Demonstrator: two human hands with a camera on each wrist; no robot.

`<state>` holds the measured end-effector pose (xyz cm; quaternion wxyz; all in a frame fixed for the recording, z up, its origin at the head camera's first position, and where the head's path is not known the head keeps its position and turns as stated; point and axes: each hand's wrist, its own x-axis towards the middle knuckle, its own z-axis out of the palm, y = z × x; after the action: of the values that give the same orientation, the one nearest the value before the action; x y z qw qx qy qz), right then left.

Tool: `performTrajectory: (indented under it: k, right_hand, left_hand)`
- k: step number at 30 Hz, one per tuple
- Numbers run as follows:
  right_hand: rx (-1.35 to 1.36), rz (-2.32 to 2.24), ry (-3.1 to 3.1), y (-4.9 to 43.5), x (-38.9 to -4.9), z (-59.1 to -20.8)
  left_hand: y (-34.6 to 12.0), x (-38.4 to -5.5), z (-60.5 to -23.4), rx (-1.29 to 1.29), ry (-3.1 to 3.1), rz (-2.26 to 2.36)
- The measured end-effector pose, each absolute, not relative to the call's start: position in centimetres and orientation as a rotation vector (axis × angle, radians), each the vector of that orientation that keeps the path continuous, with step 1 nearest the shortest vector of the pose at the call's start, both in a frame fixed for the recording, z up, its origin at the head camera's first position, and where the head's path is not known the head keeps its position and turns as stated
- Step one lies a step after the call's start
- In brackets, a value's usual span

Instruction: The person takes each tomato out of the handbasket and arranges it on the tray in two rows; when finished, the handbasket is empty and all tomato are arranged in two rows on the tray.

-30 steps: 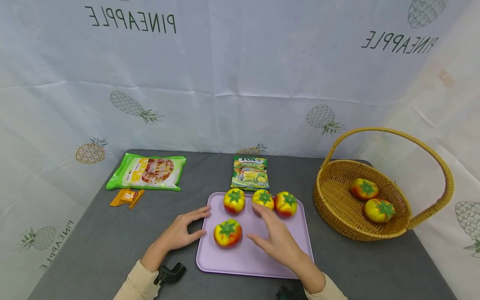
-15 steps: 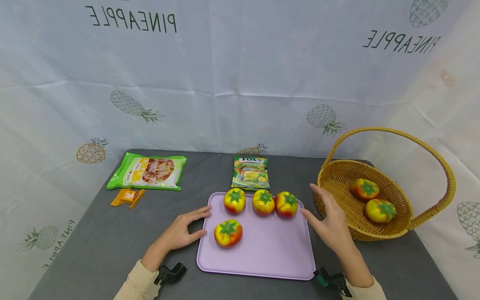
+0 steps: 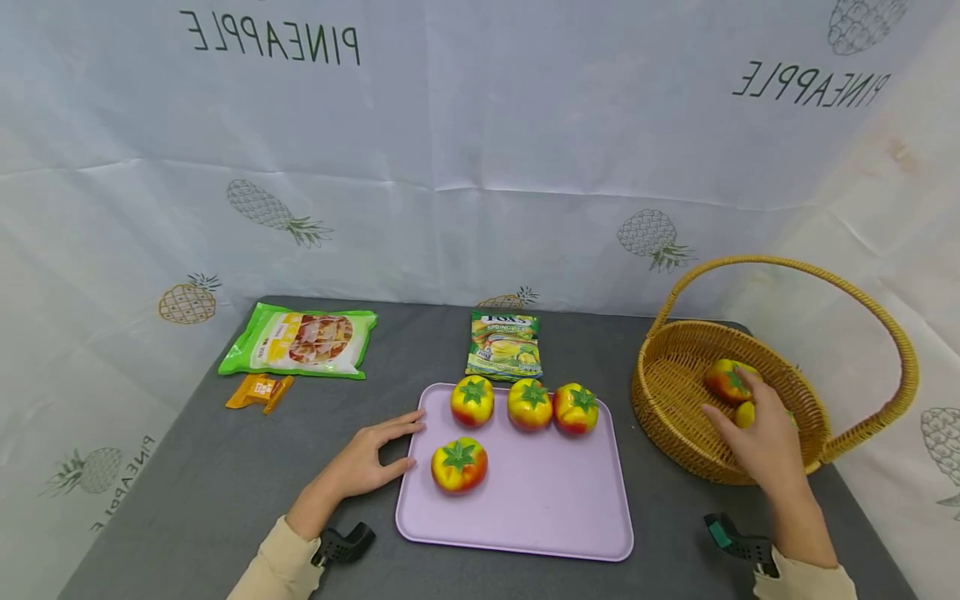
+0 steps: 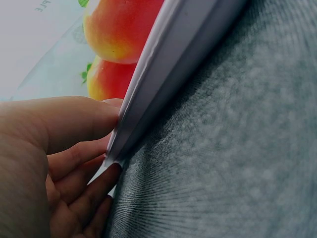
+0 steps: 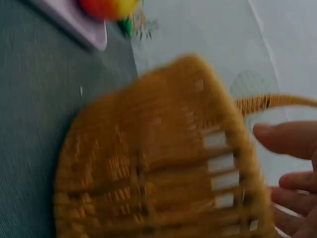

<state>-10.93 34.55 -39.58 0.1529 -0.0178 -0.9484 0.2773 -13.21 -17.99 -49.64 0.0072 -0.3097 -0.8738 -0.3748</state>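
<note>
My left hand (image 3: pixel 372 457) rests at the left edge of a lilac tray (image 3: pixel 525 521), its fingertips and thumb touching the rim. On the tray, several yellow-red persimmon-like fruits with green leafy tops lie apart: a front fruit (image 3: pixel 459 465) and a back row including a left fruit (image 3: pixel 472 402). My right hand (image 3: pixel 761 437) is over a wicker basket (image 3: pixel 678 400), thumb and fingers spread. Beneath it are two more such fruits; one fruit (image 3: pixel 726 383) shows beyond the fingers, and the nearer fruit (image 3: pixel 745 414) is mostly hidden by the hand.
The basket's tall arched handle (image 3: pixel 847 293) rises beside the right hand. A green food bag (image 3: pixel 300 340) and an orange packet (image 3: pixel 259 392) lie at the back left. A Fox's candy bag (image 3: pixel 504 346) lies behind the tray, before a pineapple-print curtain (image 3: pixel 450 125).
My right hand has moved right, from over the tray, past its right edge, to over the basket. The left hand has stayed at the tray's rim. The fruits on the tray have not moved.
</note>
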Motion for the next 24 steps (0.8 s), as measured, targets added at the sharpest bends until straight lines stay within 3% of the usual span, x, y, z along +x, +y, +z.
performTrajectory:
  k: [8,24]
  right_hand:
    - [-0.295,0.752,-2.89,38.4,-11.7,-39.8]
    - [-0.28,0.51,-3.062,40.5,-13.3,-40.6]
  left_hand:
    - [-18.0,-13.2,-49.8,-0.961,-2.738,-1.169]
    - [-18.0,-13.2,-49.8,-0.954,-2.744,-1.164]
